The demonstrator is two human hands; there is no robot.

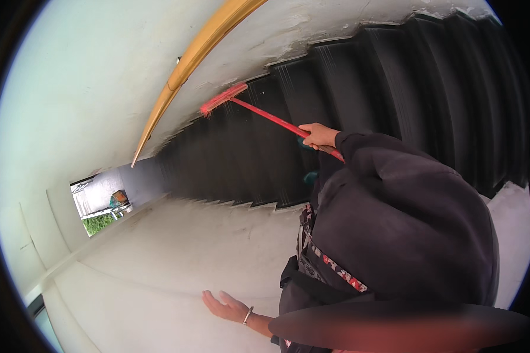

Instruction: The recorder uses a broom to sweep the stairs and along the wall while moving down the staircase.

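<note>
My right hand (320, 136) is closed around the red handle (276, 120) of a push broom. The broom's red bristled head (224, 99) rests at the side of a dark stair tread, close against the white wall. My left hand (225, 306), with a metal bracelet at its wrist, is held out beside the other white wall. It holds nothing, and its thumb stands apart from the fingers; whether it touches the wall I cannot tell. Parts of my teal footwear (310, 178) show on the dark stairs (247, 154) beneath me.
A yellow handrail (194, 48) runs along the wall on my right. Dark steps (406, 79) also run behind me, with worn, peeling wall along their edge. At the far end of the flight is an opening (99, 203) with daylight, greenery and some objects beyond.
</note>
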